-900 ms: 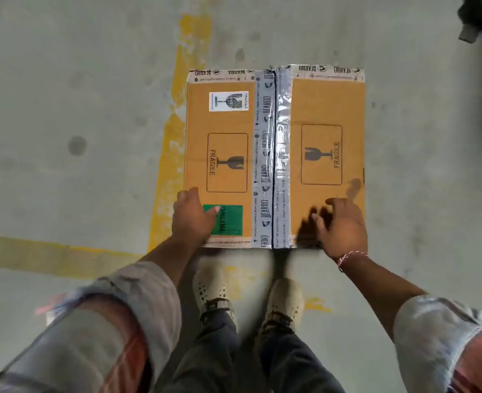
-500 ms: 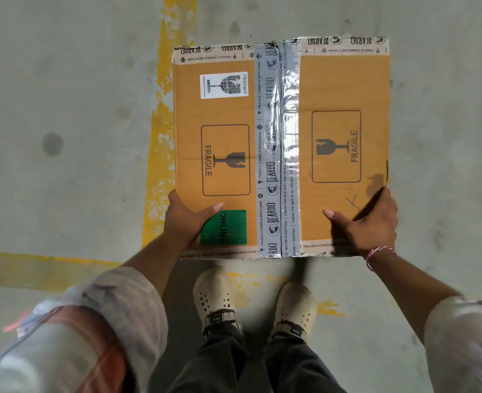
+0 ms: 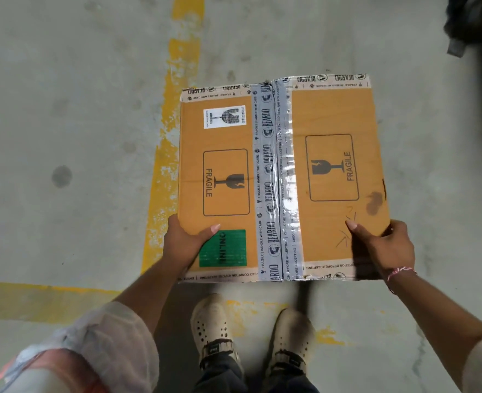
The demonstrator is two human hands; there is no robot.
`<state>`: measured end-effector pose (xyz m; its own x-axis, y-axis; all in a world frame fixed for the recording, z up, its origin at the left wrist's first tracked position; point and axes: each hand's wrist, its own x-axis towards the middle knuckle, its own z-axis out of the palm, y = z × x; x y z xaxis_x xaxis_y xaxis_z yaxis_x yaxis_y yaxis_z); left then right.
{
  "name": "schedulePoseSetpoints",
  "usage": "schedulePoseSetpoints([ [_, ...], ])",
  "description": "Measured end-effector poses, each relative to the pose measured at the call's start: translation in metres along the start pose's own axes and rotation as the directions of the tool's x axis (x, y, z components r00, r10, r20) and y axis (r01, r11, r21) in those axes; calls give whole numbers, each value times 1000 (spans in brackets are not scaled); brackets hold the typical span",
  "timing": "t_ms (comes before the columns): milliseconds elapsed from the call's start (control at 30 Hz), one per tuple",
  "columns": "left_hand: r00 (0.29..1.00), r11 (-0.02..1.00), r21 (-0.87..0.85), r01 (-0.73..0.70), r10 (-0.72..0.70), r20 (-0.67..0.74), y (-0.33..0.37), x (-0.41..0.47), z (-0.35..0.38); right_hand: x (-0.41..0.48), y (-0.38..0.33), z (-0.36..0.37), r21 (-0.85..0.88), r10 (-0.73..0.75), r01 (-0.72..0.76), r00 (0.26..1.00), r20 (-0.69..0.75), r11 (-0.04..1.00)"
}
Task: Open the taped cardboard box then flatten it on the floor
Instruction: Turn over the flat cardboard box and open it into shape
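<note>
A brown cardboard box (image 3: 330, 114) with FRAGILE marks fills the middle of the head view, its top facing me. Printed grey tape (image 3: 271, 177) runs along the centre seam and its two flaps stay closed. My left hand (image 3: 184, 242) grips the near left corner, thumb on top beside a green sticker (image 3: 225, 249). At the near right corner my right hand (image 3: 384, 246) holds the box, thumb on top and fingers around the edge. The box is held up in front of me, above my feet.
The floor is grey concrete with worn yellow painted lines (image 3: 166, 154) to the left and under the box. My two white shoes (image 3: 211, 327) stand just below the box's near edge. A dark object (image 3: 475, 32) sits at the top right corner.
My hands went from resting on the box's near edge to gripping its two near corners. The box looks larger and closer, shifted to the right in view.
</note>
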<state>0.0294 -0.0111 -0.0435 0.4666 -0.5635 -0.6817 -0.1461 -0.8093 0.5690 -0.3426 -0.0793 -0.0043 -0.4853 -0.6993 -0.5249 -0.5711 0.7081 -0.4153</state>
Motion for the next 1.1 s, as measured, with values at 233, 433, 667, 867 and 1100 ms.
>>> schedulePoseSetpoints([
  [233, 984, 975, -207, 79, -43, 172, 29, -12, 20, 0, -27, -82, 5, -141, 142, 989, -42, 990],
  [433, 983, 980, -153, 124, -100, 152, -3, 12, 61, 0, -42, -111, -10, -115, 115, 992, 59, 993],
  [667, 969, 989, -14, 145, -139, 207, 34, -30, 92, -53, -143, -164, -283, -433, 389, 894, -113, 877],
  [867, 873, 856, -375, 356, -162, 460, 164, -101, 91, -150, -171, -92, -407, -682, 589, 721, -127, 698],
  [1100, 966, 703, -706, 86, 116, 232, 215, -138, 28, -191, -130, -26, -447, -654, 623, 749, 104, 642],
])
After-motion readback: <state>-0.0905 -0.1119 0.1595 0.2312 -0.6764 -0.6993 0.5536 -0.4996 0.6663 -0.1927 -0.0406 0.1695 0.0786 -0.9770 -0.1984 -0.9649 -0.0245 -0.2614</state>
